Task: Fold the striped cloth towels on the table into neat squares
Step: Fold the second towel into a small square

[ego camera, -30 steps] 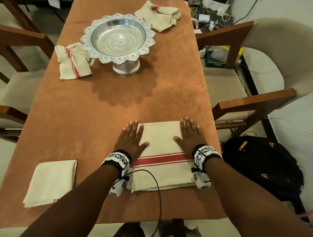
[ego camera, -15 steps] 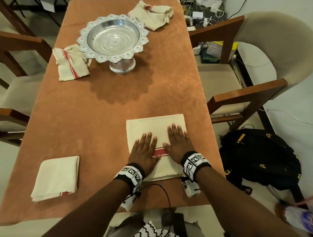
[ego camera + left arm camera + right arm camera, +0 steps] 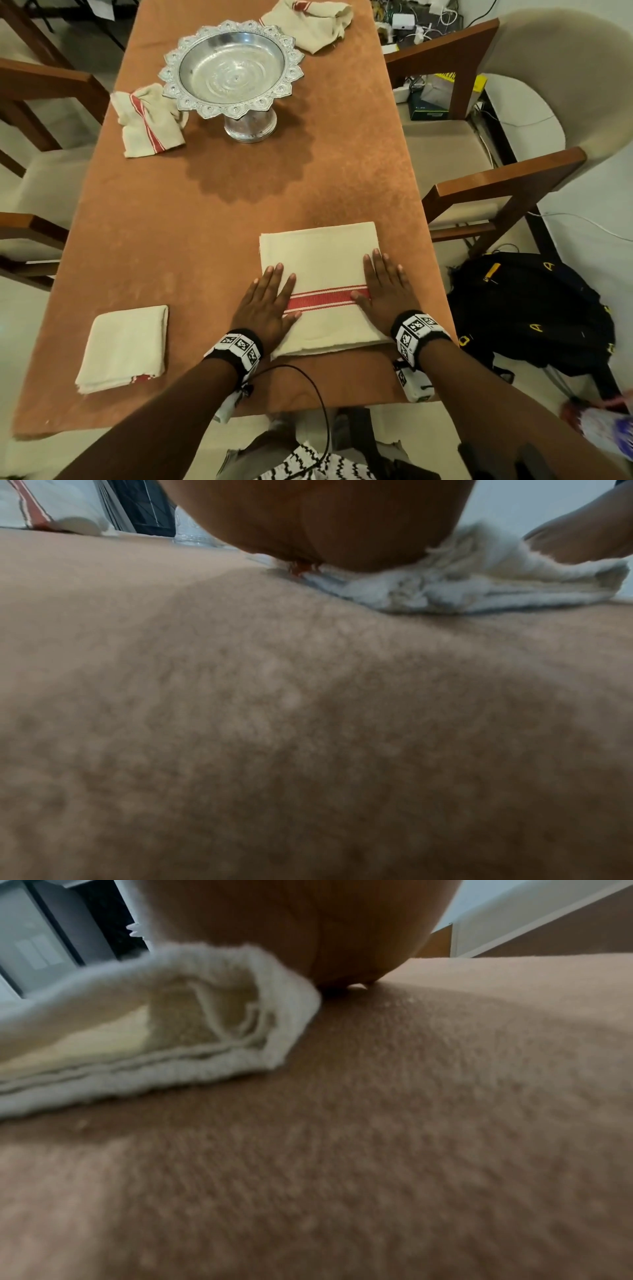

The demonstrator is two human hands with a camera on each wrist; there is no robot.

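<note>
A cream towel with a red stripe [image 3: 322, 270] lies folded flat near the table's front right edge. My left hand [image 3: 269, 298] presses flat on its left side, fingers straight. On its right side my right hand [image 3: 385, 286] lies flat the same way. The wrist views show the towel's layered near edge [image 3: 479, 588] [image 3: 154, 1031] under each palm. A folded cream square [image 3: 125, 346] rests at the front left. Two crumpled striped towels lie far off: one left of the bowl [image 3: 147, 120], one behind it [image 3: 308, 24].
An ornate silver pedestal bowl [image 3: 231, 72] stands at the table's far middle on the orange tablecloth [image 3: 205, 212]. Wooden chairs [image 3: 479, 185] flank both sides. A black backpack [image 3: 534, 308] sits on the floor to the right.
Both hands slid from the towel's middle outward to its left and right sides, uncovering the red stripe. One second ago they pressed the far corners.
</note>
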